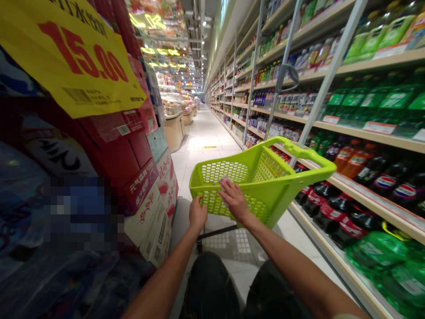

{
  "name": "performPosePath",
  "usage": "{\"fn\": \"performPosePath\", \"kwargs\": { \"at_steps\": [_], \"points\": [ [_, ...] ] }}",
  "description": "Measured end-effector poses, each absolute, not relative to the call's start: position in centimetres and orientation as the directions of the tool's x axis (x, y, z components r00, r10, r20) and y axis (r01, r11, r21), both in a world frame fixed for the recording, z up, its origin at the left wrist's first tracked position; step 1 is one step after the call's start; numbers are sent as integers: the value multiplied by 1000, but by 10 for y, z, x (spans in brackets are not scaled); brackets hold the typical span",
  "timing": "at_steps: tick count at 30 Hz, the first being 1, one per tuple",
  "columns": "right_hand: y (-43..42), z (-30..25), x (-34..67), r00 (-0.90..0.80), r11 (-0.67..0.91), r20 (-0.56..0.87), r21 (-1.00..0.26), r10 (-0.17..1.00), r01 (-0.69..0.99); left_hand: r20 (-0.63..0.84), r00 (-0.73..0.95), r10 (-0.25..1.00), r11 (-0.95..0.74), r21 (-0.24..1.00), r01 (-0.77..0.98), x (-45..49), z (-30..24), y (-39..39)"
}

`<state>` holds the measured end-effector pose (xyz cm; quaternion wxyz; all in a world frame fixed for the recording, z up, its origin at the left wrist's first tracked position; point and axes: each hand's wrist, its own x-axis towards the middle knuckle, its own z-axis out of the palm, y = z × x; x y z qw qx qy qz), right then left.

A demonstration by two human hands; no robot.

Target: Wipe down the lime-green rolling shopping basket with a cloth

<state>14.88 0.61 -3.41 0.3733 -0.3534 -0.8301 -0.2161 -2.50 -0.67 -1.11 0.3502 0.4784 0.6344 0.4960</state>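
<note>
A lime-green plastic shopping basket [279, 186] on wheels stands on the aisle floor in front of me. My left hand [198, 215] is closed round the basket's near rim at its left corner. My right hand [234, 198] lies on the near wall of the basket, fingers pressed on a small pale cloth or wipe [223, 180] against the rim. My knees in dark trousers show at the bottom of the view.
Shelves of soft-drink bottles [365, 177] run along the right side. Stacked red drink cartons [133, 177] with a yellow price sign [76, 57] fill the left. A white tiled aisle [206, 137] stretches ahead past display stands [174, 128].
</note>
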Motion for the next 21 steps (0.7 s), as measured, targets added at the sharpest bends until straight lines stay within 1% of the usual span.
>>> {"fn": "performPosePath", "kwargs": {
  "at_steps": [1, 2, 4, 5, 6, 7, 9, 12, 14, 16, 18, 21],
  "points": [
    [7, -37, 153, -472, 650, 765, 92, 439, 754, 126, -254, 959, -26, 931, 364, -20, -9, -6],
    [6, -44, 157, -497, 658, 742, 101, 450, 746, 228, -187, 956, -110, 865, 490, -15, -7, -6],
    [0, -63, 165, -573, 695, 681, 130, 455, 707, 372, -8, 928, -249, 639, 728, -6, -4, -7],
    [-5, -70, 169, -598, 712, 664, 139, 448, 688, 395, 72, 916, -287, 518, 806, -3, -2, -7],
    [-8, -72, 172, -606, 723, 666, 143, 435, 676, 390, 127, 912, -301, 427, 853, 1, 0, -7],
    [-10, -69, 175, -595, 725, 685, 140, 421, 674, 372, 167, 913, -306, 355, 884, 4, 2, -7],
    [-10, -51, 179, -524, 698, 748, 114, 408, 707, 320, 227, 920, -312, 248, 917, 11, 7, -6],
    [-3, -28, 184, -425, 616, 801, 91, 421, 783, 236, 289, 928, -330, 159, 930, 21, 15, -3],
    [-5, -35, 190, -431, 588, 791, 114, 434, 801, 207, 308, 929, -338, 132, 932, 26, 17, -2],
    [-12, -54, 196, -474, 604, 756, 131, 453, 786, 199, 314, 928, -340, 110, 934, 28, 18, -2],
    [-20, -66, 203, -497, 625, 730, 123, 469, 771, 196, 313, 929, -334, 83, 939, 28, 17, -3],
    [-24, -51, 212, -442, 603, 759, 83, 478, 794, 209, 306, 929, -322, 47, 946, 34, 18, -3]
  ]
}}
